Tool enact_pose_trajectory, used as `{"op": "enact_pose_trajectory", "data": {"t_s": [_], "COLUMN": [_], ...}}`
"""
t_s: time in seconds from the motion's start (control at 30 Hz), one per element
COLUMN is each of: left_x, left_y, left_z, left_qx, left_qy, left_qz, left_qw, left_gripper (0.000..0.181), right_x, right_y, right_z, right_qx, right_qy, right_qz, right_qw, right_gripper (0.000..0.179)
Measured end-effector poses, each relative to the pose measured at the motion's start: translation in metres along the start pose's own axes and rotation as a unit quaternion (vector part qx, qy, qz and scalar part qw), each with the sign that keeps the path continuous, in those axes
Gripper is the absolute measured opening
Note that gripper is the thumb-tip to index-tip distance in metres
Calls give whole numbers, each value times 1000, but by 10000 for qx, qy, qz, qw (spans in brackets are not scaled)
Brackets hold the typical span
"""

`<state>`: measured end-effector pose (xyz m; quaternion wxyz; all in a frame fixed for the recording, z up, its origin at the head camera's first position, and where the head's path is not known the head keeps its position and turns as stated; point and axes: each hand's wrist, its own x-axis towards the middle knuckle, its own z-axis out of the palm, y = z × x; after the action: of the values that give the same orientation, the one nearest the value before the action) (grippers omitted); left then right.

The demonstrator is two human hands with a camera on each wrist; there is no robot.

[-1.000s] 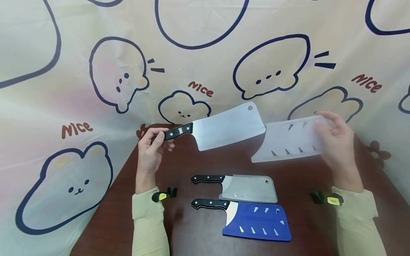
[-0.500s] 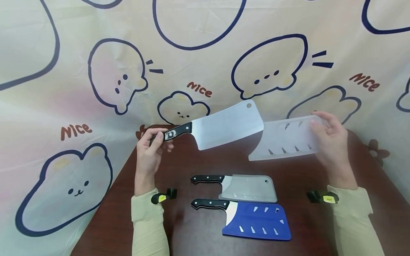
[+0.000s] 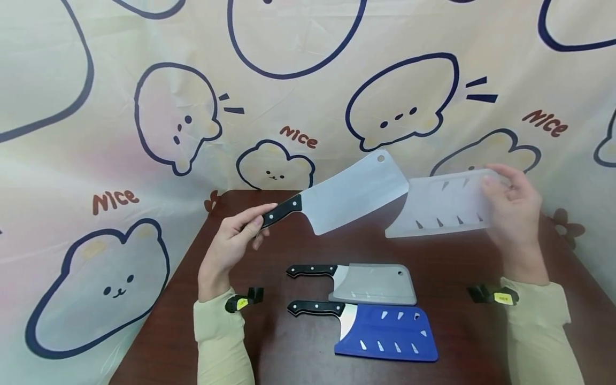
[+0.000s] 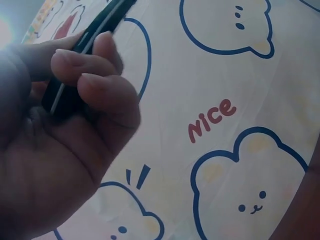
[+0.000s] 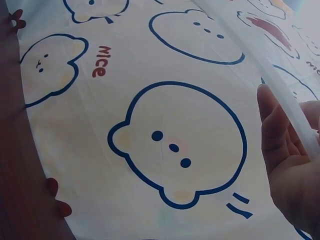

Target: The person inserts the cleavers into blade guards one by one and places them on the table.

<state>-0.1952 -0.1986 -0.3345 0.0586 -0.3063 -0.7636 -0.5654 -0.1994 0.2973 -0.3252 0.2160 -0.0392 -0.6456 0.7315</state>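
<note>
In the head view my left hand (image 3: 236, 235) grips the black handle of a cleaver (image 3: 356, 192), its bare blade raised above the table and slanting up to the right. My right hand (image 3: 517, 208) pinches the far end of a translucent white blade guard (image 3: 443, 206) with slots in it. The guard's open end is beside the blade's tip; whether they touch I cannot tell. From the left wrist, curled fingers (image 4: 107, 95) wrap the handle (image 4: 92, 40). The right wrist view has the guard (image 5: 270, 80) edge-on between thumb and fingers.
Below the hands, a cleaver in a grey translucent guard (image 3: 375, 283) lies on the brown table (image 3: 284, 240). Nearer still is a cleaver in a blue guard (image 3: 387, 334). Both handles point left. A cloth printed with cartoons (image 3: 289, 101) hangs behind and at the sides.
My left hand has shifted right with the cleaver, whose blade now slants more steeply. The right hand and white guard moved slightly left, then back right. The cleavers on the table stay put.
</note>
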Motion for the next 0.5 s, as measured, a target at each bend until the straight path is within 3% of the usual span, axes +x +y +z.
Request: {"op": "enact_pose_trajectory", "data": {"t_s": [0.13, 0.5], "left_x": [-5, -7], "left_y": [1, 3], "left_z": [-4, -6], "left_qx": [108, 235], "left_qy": [-350, -890], "left_qz": [-27, -136], "left_qw": [9993, 9957], "left_gripper": [35, 38], "right_x": [-1, 1], "right_y": [-1, -1], "right_z": [-4, -14], "right_qx": [-306, -596], "right_qy": [-45, -4], "right_qz": [43, 119], "right_qw": [9995, 9982], "right_gripper": [44, 42]}}
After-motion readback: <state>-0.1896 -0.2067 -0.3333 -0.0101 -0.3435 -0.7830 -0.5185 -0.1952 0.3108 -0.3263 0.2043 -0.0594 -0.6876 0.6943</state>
